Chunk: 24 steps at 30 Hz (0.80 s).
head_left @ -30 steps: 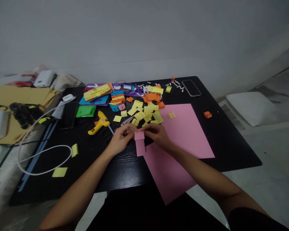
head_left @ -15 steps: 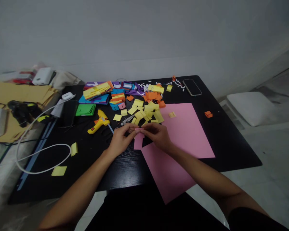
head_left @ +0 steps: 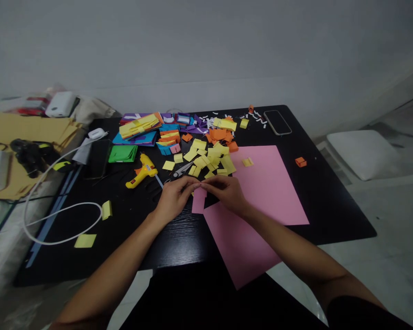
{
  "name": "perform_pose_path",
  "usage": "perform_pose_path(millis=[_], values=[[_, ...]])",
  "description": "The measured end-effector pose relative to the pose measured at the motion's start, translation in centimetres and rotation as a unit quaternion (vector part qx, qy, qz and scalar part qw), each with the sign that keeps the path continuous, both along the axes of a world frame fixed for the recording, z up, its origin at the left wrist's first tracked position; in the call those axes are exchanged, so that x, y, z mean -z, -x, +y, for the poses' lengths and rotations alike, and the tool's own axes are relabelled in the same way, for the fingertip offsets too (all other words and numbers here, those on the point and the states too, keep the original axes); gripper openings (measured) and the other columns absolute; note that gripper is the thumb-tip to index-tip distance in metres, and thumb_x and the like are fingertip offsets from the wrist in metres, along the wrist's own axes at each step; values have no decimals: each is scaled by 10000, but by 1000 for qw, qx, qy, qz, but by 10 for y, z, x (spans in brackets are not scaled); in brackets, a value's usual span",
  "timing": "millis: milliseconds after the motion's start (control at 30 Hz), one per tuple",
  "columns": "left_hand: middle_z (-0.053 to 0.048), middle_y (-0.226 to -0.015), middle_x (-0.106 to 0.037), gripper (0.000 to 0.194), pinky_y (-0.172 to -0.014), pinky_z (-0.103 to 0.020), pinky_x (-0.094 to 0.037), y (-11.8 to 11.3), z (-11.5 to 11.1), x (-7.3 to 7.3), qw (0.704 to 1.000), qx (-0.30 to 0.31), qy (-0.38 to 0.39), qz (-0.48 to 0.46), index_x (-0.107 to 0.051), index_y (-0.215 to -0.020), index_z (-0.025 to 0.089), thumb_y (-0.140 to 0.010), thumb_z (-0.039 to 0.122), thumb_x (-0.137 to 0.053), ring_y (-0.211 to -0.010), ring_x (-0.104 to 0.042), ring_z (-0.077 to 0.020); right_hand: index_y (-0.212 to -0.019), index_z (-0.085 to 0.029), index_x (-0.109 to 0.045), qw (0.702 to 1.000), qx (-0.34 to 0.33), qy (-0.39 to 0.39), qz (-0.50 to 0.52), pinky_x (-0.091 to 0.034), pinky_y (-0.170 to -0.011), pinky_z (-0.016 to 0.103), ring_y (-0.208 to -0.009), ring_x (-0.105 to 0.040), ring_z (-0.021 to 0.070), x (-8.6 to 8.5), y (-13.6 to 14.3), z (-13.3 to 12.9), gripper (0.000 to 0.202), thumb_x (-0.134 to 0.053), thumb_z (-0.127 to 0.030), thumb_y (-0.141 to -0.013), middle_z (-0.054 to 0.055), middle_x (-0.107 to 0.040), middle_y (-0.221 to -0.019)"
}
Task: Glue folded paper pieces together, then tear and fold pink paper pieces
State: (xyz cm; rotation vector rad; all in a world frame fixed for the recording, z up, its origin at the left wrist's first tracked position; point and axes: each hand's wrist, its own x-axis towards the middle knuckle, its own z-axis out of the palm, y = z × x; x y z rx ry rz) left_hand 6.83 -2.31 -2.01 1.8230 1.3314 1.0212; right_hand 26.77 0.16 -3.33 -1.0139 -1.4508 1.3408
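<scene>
A small pink paper strip (head_left: 198, 202) hangs down between my hands near the middle of the table. My left hand (head_left: 175, 196) pinches its top edge from the left. From the right, my right hand (head_left: 226, 191) pinches the same edge, and the fingertips of both hands meet there. Under my right hand and forearm lies a large pink sheet (head_left: 266, 183), with a notch cut toward the table's front. Just beyond the fingers is a heap of folded yellow paper pieces (head_left: 206, 160). Scissors (head_left: 183, 169) lie partly under that heap.
A yellow glue gun (head_left: 142, 172) lies left of my hands. Behind it are a green paper stack (head_left: 123, 153) and multicoloured stacks (head_left: 141, 126). A white cable (head_left: 69, 208) loops at the left. A phone (head_left: 277, 122) sits at the back right.
The fingertips have closed in over the strip's top edge, so less of it shows. The whole view has shifted slightly.
</scene>
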Motion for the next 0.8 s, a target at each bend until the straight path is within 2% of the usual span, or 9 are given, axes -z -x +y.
perform_pose_path(millis=[133,233,333,400,500,633,800], values=[[-36,-940,-784,233,-785,-300,-545,-4,-2,-1,1000,-8,13,-11,-747,-1012,214,-1005,387,-590,-831,-710,-184,-866,-243,-815,1000,12,3,-2,-597,-789,366,-809,-736,209,0,1,-1,209,-837,-442,-804,32,-803,-854],[-37,-927,-774,264,-761,-298,-555,-9,-3,-1,996,-20,51,-66,-712,-1086,203,-946,425,-677,-814,-709,-183,-853,-231,-804,1000,27,11,6,-589,-788,358,-800,-728,204,-1,2,-1,234,-844,-454,-796,37,-797,-848],[-27,-891,-764,278,-759,-296,-552,-12,-2,2,990,-26,73,-115,-716,-1016,198,-879,437,-755,-797,-701,-179,-839,-224,-789,999,35,18,14,-586,-789,357,-795,-720,203,-2,2,-1,266,-854,-474,-778,41,-792,-847],[-15,-832,-750,262,-711,-285,-529,-12,-1,3,989,-39,81,-115,-733,-929,199,-876,455,-753,-743,-672,-169,-833,-223,-778,999,30,24,16,-584,-788,357,-801,-715,204,-3,3,-1,281,-851,-489,-776,43,-788,-850],[-3,-767,-731,286,-657,-274,-489,-9,0,3,990,-50,91,-91,-758,-898,199,-878,485,-744,-691,-633,-163,-833,-222,-768,999,17,30,15,-574,-774,344,-799,-704,196,-2,3,0,276,-843,-483,-787,39,-779,-845],[-7,-784,-742,312,-656,-272,-469,-6,0,3,993,-42,87,-63,-776,-910,200,-895,507,-725,-702,-629,-167,-883,-222,-783,1000,-1,15,1,-572,-788,344,-823,-712,200,0,1,0,257,-820,-468,-817,40,-785,-874],[-5,-809,-758,241,-687,-282,-488,-5,0,5,995,-30,71,-64,-783,-928,220,-900,454,-731,-727,-659,-173,-862,-241,-794,1000,0,-14,-27,-578,-792,359,-816,-722,208,0,0,0,209,-792,-450,-848,35,-793,-858]])
